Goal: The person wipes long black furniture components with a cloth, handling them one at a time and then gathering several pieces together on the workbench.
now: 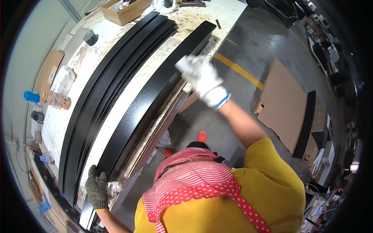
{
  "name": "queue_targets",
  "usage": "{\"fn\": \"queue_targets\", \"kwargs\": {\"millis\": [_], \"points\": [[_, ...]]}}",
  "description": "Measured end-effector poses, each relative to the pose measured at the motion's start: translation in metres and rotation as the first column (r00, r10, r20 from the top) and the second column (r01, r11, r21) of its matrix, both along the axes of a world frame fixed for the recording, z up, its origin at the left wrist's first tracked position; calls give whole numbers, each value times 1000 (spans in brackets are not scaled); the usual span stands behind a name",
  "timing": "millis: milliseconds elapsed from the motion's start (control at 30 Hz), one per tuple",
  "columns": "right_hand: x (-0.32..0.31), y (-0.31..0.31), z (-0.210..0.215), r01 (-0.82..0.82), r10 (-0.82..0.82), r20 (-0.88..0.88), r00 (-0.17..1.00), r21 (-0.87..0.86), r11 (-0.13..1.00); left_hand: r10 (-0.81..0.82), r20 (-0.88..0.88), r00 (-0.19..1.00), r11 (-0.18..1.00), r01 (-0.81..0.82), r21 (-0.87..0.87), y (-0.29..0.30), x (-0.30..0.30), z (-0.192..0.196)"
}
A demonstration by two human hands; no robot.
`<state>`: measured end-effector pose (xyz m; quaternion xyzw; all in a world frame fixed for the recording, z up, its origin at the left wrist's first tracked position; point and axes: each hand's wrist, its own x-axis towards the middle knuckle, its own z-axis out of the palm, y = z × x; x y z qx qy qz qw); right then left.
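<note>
A long black board (143, 97) with a glossy, faintly grained top lies along the table's near edge, apparently over further dark pieces. My right hand (202, 79), in a white glove, is closed on a small pale pad at the board's far half; motion blur hides whether the pad is cloth or a block. Towards the board's near end, my left hand (97, 188) wears a dark mottled glove and grips the board, thumb and fingers across it. Beyond it lies a row of several similar black boards (95, 87), overlapping one another.
The white worktable (128, 93) is stained. On it are an open wooden box (126, 11), a dark round container (90, 38), a clear bottle (58, 100) and a crumpled white cloth (64, 80). Flat cardboard (285, 105) lies on the floor to the right, a black strip (305, 124) at its edge.
</note>
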<state>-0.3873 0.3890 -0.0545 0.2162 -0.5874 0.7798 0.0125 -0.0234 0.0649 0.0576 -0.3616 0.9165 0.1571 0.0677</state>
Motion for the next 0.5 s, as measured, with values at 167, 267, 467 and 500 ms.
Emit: {"fn": "queue_targets", "kwargs": {"millis": [167, 267, 467, 500], "points": [[123, -67, 25, 400, 63, -562, 825, 659, 636, 17, 72, 997, 994, -24, 110, 8, -8, 20], [141, -76, 18, 174, 165, -410, 897, 670, 721, -55, -30, 998, 988, 58, 140, -27, 22, 10], [79, -25, 29, 558, -236, -534, 812, 591, 583, 185, 245, 952, 967, -221, 125, -104, 99, 21], [81, -27, 25, 569, -250, -535, 807, 592, 571, 154, 207, 966, 963, -194, 188, -133, 130, -6]]}}
